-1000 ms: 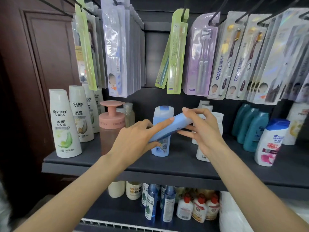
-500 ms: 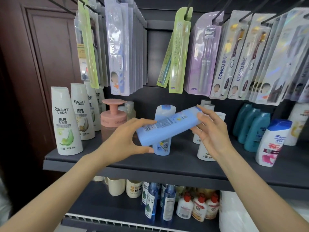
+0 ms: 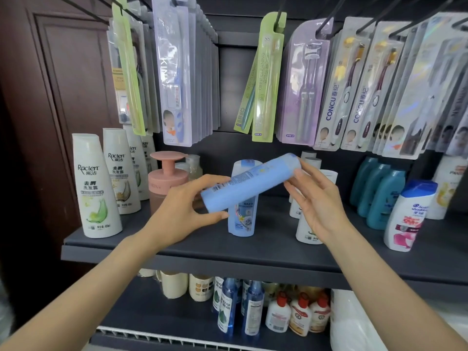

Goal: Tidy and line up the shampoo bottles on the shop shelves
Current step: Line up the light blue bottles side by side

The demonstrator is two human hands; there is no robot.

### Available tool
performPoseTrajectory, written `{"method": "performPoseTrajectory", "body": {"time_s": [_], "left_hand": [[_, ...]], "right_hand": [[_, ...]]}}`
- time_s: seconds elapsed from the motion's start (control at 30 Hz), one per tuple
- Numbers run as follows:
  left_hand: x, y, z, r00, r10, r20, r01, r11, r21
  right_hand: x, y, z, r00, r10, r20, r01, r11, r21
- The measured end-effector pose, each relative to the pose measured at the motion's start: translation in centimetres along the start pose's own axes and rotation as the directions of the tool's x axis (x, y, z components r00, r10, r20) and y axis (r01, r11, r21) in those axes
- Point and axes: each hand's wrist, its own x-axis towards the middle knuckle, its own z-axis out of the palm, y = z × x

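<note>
Held bottle: you've got the light blue bottle [image 3: 249,184] up in the air at centre frame, clear of the shelf [image 3: 253,252], not standing on anything.
Long axis: it lies nearly flat, tilted, low end toward lower left, high end toward upper right. The barcode and small print face you, so the label front looks turned away.
Left hand: your left hand [image 3: 182,211] grips the lower left end, thumb under, fingers curled over the top. This one carries the weight, by my read.
Right hand: your right hand [image 3: 314,198] sits at the upper right end, fingers mostly straight, fingertips touching the bottle's end. Whether it pinches or just steadies, I can't tell.
Target spot: directly behind and below the held one stands its twin, the upright blue bottle [image 3: 241,216], mid-shelf. That's the line to join, I'd say.
Key relation: the bottle lies crossways in front of its twin, so it needs swinging upright and its front turned outward before it goes down.
Neighbours: pink pump bottle [image 3: 168,178] just left of your left hand, white bottles [image 3: 307,231] just behind your right wrist. Tight on both sides.
Risk: swing wide and you could clip one of those.
Elsewhere: the Raclen bottles [image 3: 96,186] at far left stand in a neat row.
</note>
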Motion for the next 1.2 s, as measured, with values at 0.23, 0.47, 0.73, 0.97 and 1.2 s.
{"method": "performPoseTrajectory", "body": {"time_s": [0.23, 0.47, 0.73, 0.97, 1.2], "left_hand": [[0.1, 1.4, 0.7, 0.942, -0.226, 0.247, 0.329, 0.768, -0.55], [0.0, 0.7, 1.6, 0.869, -0.28, 0.409, 0.48, 0.682, -0.551], [1.4, 0.3, 2.5, 0.935, -0.226, 0.275, 0.312, 0.892, -0.327], [4.4, -0.4, 2.6, 0.983, -0.067, -0.168, 0.072, 0.997, 0.026], [7.8, -1.3, 3.1, 0.996, -0.053, -0.068, 0.058, 0.995, 0.085]], "right_hand": [[0.2, 0.7, 1.3, 0.997, -0.005, 0.081, 0.005, 1.0, -0.008], [0.4, 0.8, 1.2, 0.996, -0.011, 0.094, 0.015, 0.999, -0.044], [1.2, -0.3, 0.7, 0.997, -0.081, 0.009, 0.081, 0.98, -0.183], [1.9, -0.8, 0.1, 0.974, -0.207, 0.092, 0.223, 0.8, -0.558], [3.1, 0.5, -0.7, 0.967, -0.245, 0.066, 0.224, 0.706, -0.672]]}}
